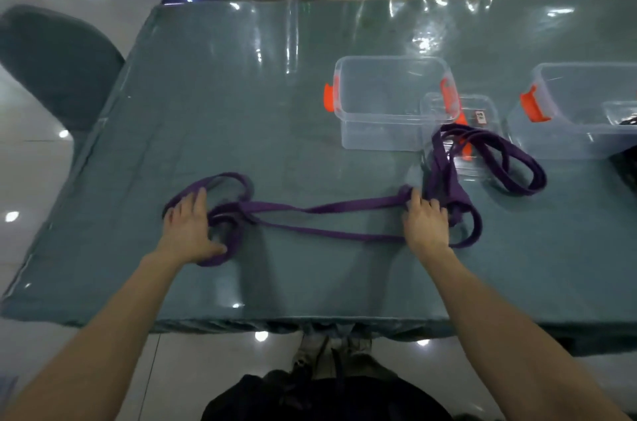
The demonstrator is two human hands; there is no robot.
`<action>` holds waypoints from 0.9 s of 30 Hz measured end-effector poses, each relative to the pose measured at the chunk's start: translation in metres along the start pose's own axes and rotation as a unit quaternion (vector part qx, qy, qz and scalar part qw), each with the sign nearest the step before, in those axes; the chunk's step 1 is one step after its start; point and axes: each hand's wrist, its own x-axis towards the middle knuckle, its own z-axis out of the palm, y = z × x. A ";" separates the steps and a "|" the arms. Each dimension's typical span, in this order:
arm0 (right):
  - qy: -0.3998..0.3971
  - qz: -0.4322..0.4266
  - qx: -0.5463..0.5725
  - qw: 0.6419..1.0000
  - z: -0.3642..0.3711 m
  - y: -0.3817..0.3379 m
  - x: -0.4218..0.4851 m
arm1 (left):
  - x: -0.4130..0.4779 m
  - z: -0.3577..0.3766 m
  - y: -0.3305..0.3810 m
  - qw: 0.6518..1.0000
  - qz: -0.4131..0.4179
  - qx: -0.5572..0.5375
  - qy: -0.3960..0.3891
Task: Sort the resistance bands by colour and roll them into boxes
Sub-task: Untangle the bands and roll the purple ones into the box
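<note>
A purple resistance band (320, 210) lies stretched across the table between my hands, looped in coils at its left end. My left hand (191, 225) rests flat on those coils, thumb touching the band. My right hand (425, 222) presses on the band's right end, fingers curled over it. A second bunch of purple bands (510, 158) lies just right of that hand, draped partly over a clear lid (482, 117). An open clear box (379, 130) with orange clips stands behind the band.
A second clear box (565, 141) with an orange clip stands at the right edge, something dark inside. The table (241, 93) has a teal cloth under glossy plastic. A grey chair (55, 65) stands at the left.
</note>
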 end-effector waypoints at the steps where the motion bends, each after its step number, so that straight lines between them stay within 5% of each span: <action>1: -0.003 -0.006 -0.011 1.000 -0.001 0.001 0.003 | -0.004 0.006 0.016 0.999 0.043 0.004 0.028; 5: -0.005 -0.088 0.045 0.995 -0.019 -0.012 0.002 | -0.012 0.029 0.078 0.982 0.183 0.022 0.038; 11: -0.059 -0.276 0.307 0.909 -0.102 -0.051 -0.016 | -0.007 0.031 0.136 0.972 0.188 -0.133 0.053; 15: -0.034 -0.276 0.384 0.880 -0.170 -0.057 -0.007 | 0.008 -0.007 0.142 0.943 0.133 -0.285 0.110; 21: -0.031 -0.280 0.481 0.830 -0.242 -0.056 0.009 | 0.018 -0.100 0.172 0.873 0.287 -0.384 0.083; 27: 0.017 -0.224 0.558 0.799 -0.298 -0.048 0.039 | 0.019 -0.205 0.178 0.774 0.327 -0.541 0.030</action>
